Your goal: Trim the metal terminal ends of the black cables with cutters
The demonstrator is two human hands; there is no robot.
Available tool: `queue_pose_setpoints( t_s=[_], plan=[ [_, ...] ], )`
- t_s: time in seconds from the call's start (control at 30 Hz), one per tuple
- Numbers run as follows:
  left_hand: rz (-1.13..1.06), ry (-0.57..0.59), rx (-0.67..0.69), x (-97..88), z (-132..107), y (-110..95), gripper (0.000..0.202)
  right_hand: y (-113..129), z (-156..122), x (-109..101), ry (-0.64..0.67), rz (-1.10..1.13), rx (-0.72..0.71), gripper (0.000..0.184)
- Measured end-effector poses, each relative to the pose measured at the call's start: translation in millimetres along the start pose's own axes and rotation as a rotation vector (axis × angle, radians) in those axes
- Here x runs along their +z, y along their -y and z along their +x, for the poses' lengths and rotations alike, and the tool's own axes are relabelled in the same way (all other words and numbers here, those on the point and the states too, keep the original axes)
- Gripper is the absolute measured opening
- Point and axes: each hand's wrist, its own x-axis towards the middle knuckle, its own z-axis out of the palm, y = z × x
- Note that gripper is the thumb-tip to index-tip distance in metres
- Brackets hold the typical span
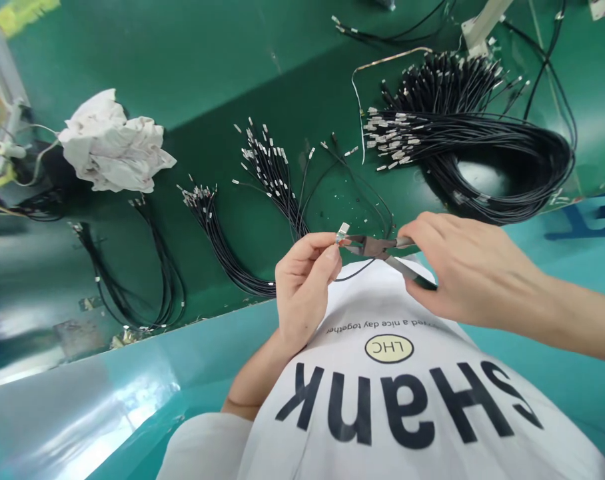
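Between the thumb and forefinger of my left hand (307, 280) is the end of a black cable, tipped with a small silver metal connector (343, 230). My right hand (462, 273) grips a pair of pliers (375, 247) by the handles, which are slightly spread. The plier jaws meet the cable end close to my left fingertips; whether they are clamped on it I cannot tell. A thin black cable (355, 272) curves below the pliers, in front of my white shirt.
Bundles of black cables with silver connectors lie on the green table: a large coil (507, 153) at right, a fanned bunch (272, 167) mid-table, others (217, 233) at left. A crumpled white cloth (115, 147) lies at left. A metal post (482, 30) stands at the back right.
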Motion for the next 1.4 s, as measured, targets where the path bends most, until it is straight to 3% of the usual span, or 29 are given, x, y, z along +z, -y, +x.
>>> queue_pose_setpoints(
  t_s=[0.23,0.5,0.6,0.73,0.83,0.9,1.07,1.2,1.4],
  plan=[
    [0.049,0.035,0.024,2.9,-6,-1,0.011,2,4,4,-0.018,-0.041,-0.009,0.024],
    [0.062,0.03,0.052,3.3,-4,3,0.011,5,2,-2,0.036,-0.091,0.012,0.007],
    [0.05,0.018,0.043,4.7,-3,2,0.009,4,5,-3,0.118,0.046,0.037,0.009],
    [0.027,-0.008,0.029,4.8,-3,0,0.006,-5,12,-3,0.224,0.541,0.108,0.014],
    [0.036,-0.021,-0.005,1.2,-4,-1,0.007,-19,17,-3,-0.01,0.934,0.283,0.014],
    [0.043,-0.015,-0.027,-1.4,-5,-1,0.008,-25,19,-1,-0.16,1.067,0.37,0.014],
    [0.075,0.075,-0.049,1.1,-3,-3,0.009,-14,27,9,-0.08,1.18,0.238,0.027],
    [0.094,0.117,-0.066,8.5,-3,-4,0.008,4,42,12,-0.124,1.284,0.153,0.027],
    [0.151,0.092,-0.055,9.3,-5,-2,0.007,16,45,3,-0.202,1.166,0.078,0.022]
  ],
)
